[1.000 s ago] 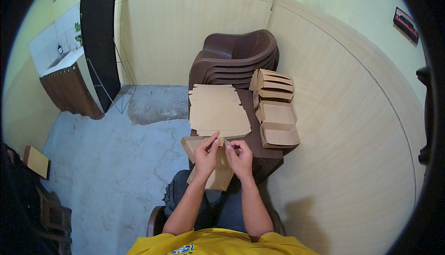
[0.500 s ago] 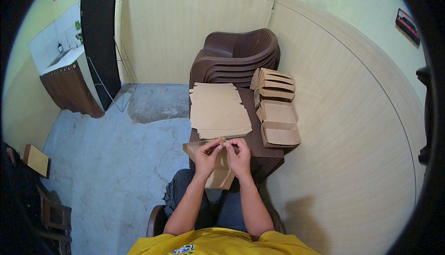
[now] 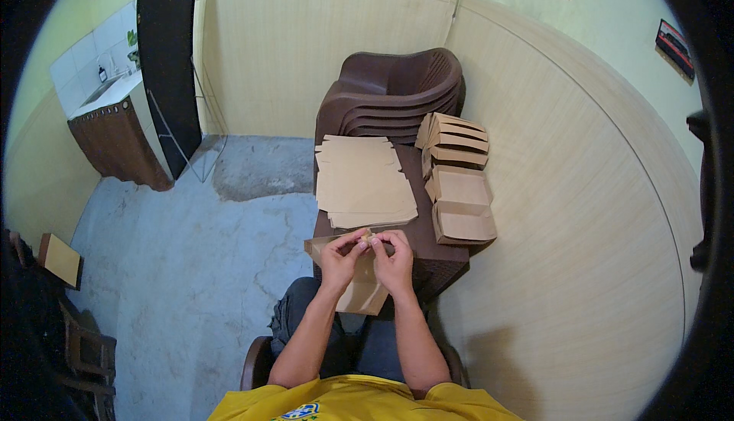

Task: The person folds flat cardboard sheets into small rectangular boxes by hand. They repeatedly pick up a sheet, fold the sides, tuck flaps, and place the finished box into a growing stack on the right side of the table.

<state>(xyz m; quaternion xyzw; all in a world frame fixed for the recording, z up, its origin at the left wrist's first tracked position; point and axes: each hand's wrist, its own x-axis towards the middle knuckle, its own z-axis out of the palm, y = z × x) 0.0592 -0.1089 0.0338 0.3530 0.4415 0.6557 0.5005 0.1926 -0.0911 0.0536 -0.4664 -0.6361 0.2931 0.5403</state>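
Observation:
A partly folded brown cardboard box (image 3: 359, 299) is over my lap, at the near edge of the brown table (image 3: 440, 251). My left hand (image 3: 341, 260) pinches a far edge of it between thumb and fingers. Close beside, my right hand (image 3: 392, 259) pinches the same part, the fingertips of both hands nearly meeting. The hands cover much of the box's middle. Just beyond them lies a stack of flat cardboard blanks (image 3: 363, 176) with notched edges.
Folded boxes (image 3: 462, 203) stand along the table's right side, an open one nearest and several nested behind. Stacked brown plastic chairs (image 3: 397, 88) stand past the table. A wood-panelled wall (image 3: 566, 214) closes off the right. Far left are a tall black board (image 3: 167, 61) and a curtained sink (image 3: 115, 96).
Both hands keep their pinch on the box, with only a slight shift of the fingertips. The whole view has moved a little.

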